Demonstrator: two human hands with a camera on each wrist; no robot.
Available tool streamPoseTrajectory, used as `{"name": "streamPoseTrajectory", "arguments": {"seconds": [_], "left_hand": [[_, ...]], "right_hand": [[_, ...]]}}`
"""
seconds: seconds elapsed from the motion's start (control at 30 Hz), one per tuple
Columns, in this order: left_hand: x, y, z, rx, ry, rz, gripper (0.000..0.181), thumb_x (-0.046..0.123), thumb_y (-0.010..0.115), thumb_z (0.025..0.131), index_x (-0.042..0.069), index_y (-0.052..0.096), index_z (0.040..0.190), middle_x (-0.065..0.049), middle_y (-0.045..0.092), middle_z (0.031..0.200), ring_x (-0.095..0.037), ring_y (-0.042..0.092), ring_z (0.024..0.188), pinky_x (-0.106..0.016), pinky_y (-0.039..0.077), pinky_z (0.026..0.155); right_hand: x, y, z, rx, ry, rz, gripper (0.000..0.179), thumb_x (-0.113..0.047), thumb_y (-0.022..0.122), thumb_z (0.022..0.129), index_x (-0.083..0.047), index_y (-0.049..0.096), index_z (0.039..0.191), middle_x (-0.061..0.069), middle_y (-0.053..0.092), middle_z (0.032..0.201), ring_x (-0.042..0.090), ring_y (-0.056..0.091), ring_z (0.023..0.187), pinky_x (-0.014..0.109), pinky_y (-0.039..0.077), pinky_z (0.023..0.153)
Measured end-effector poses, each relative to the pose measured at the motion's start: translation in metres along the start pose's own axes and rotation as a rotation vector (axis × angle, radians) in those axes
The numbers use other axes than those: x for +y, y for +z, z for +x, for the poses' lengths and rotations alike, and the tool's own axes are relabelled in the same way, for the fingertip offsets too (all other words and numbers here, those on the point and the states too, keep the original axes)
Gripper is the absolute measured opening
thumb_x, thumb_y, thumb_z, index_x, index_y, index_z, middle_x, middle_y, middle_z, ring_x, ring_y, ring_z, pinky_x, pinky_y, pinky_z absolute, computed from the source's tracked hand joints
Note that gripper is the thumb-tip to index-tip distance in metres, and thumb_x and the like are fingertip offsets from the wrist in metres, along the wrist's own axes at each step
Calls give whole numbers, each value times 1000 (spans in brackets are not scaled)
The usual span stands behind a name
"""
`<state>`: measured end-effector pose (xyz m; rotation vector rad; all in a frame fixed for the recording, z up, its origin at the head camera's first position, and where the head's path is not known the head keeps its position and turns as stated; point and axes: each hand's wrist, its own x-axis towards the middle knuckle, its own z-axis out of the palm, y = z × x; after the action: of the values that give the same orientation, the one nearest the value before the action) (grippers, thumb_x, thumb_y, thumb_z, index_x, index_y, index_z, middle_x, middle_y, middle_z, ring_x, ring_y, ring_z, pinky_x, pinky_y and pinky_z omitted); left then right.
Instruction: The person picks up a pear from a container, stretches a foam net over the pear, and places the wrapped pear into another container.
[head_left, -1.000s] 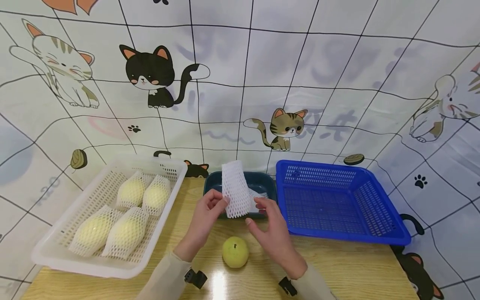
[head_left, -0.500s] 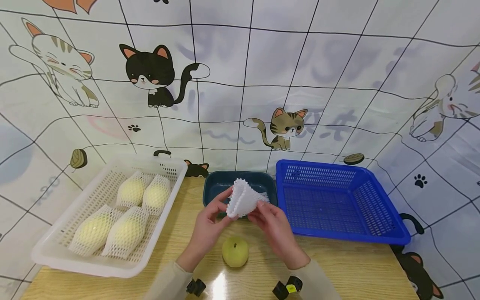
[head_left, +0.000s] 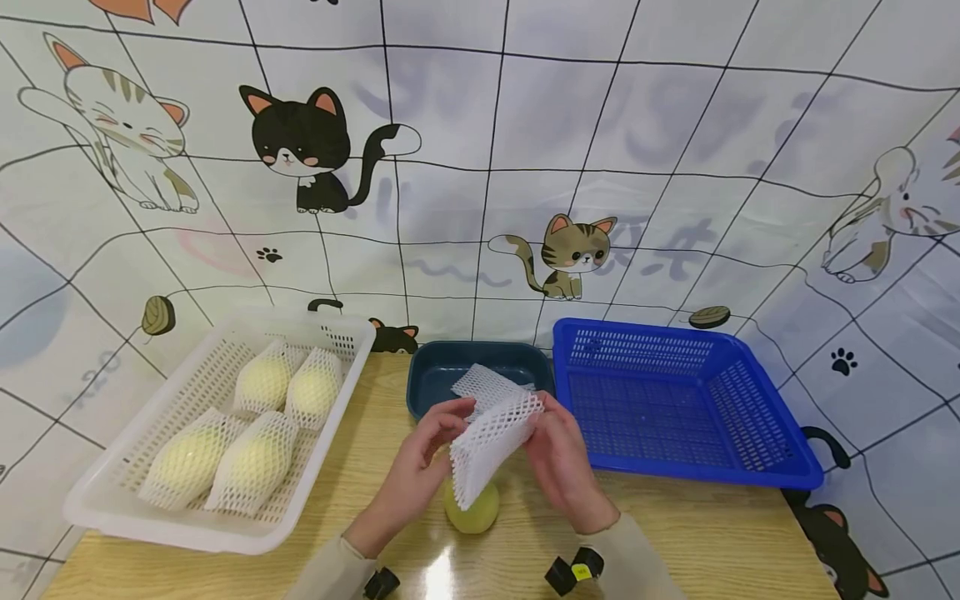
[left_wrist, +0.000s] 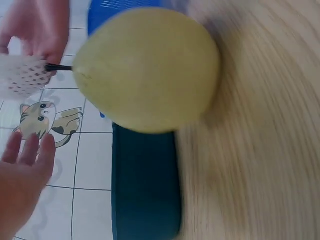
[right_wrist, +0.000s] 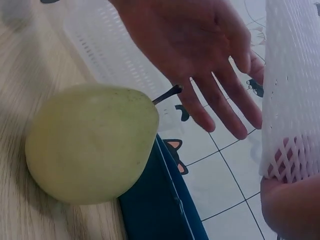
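A white foam net sleeve [head_left: 495, 442] hangs above a yellow-green pear [head_left: 482, 518], which stands on the table with its stem up. My right hand [head_left: 561, 462] grips the sleeve at its right side; some of its fingers show through the mesh in the right wrist view. On the other side, my left hand [head_left: 420, 454] is held close to the sleeve. Its fingers [right_wrist: 220, 100] look straight and spread in the right wrist view. The sleeve is bent, its far part overlapping a dark green tray [head_left: 431, 379] in the head view.
To the left, a white basket [head_left: 300, 508] holds several pears [head_left: 251, 462] in foam nets. A blue basket [head_left: 637, 417] stands at the right, beside the green tray. Behind them hangs a cat-print sheet [head_left: 450, 192].
The sleeve went from upright above the tray to bent and lowered nearer, over the pear. My right hand took hold of it, while the left hand, which pinched it, has loosened.
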<state>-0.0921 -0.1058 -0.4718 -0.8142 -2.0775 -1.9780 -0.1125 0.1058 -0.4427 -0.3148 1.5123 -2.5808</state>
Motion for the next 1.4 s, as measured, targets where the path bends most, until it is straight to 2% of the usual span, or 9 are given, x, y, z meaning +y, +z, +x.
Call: {"name": "streamPoseTrajectory", "arguments": {"seconds": [0.13,0.33,0.47,0.53,0.63,0.93,1.13,1.27,1.4], "left_hand": [[5,-1,5,44,-94,-124,20,0,51,107,-1,58,126,-21,51,146,-30,50,137,-29,48,107],[9,-4,11,-54,-278,-173,46,11,54,108,4,44,153,-12,42,159,-29,45,143,-28,47,106],[9,-5,13,-101,-262,-147,59,3,60,104,3,36,158,-14,35,164,-37,38,148,-44,46,110],[8,-6,14,-110,-238,-126,64,1,64,101,3,36,158,-14,36,164,-35,32,151,-53,41,113],[7,-6,14,-114,-241,-128,70,2,70,97,8,37,158,-11,42,161,-31,37,149,-58,40,112],[8,-4,12,-60,-280,-92,66,4,76,92,4,47,151,-16,63,124,-27,62,115,-36,51,103],[8,-4,11,-17,-257,-36,22,6,79,90,1,71,111,-10,63,109,-20,60,104,-29,51,96],[6,-4,8,17,-254,-110,14,5,76,93,0,71,104,-7,63,111,-16,61,102,-26,53,91],[3,-4,4,56,-259,-350,12,2,67,98,3,68,110,0,67,108,-10,64,96,-23,55,86]], "right_hand": [[-1,0,-1,-88,-1,-100,27,0,39,95,-10,60,109,0,56,109,14,54,100,25,47,95],[5,-3,-1,-225,-122,-298,20,3,45,97,1,61,109,1,56,118,13,53,104,23,49,90],[12,-5,0,-256,-220,-447,8,8,50,98,8,55,104,7,52,120,14,51,110,19,48,92],[13,-5,0,-244,-243,-521,6,8,55,97,5,56,103,8,51,119,15,50,113,19,47,95],[13,-3,-1,-216,-248,-611,11,7,60,95,-1,60,102,10,52,118,17,50,114,19,45,99],[9,3,-4,-184,-258,-741,15,3,67,95,-10,66,103,7,54,118,21,52,109,25,49,94],[9,2,-5,-184,-240,-725,14,3,67,96,-9,65,105,7,57,113,20,55,106,25,50,94],[9,0,-6,-168,-180,-664,11,2,65,98,-3,64,108,6,61,107,16,59,98,23,52,87],[11,-3,-6,-165,-101,-594,11,0,62,100,6,61,109,6,62,102,13,61,90,22,54,77]]}}
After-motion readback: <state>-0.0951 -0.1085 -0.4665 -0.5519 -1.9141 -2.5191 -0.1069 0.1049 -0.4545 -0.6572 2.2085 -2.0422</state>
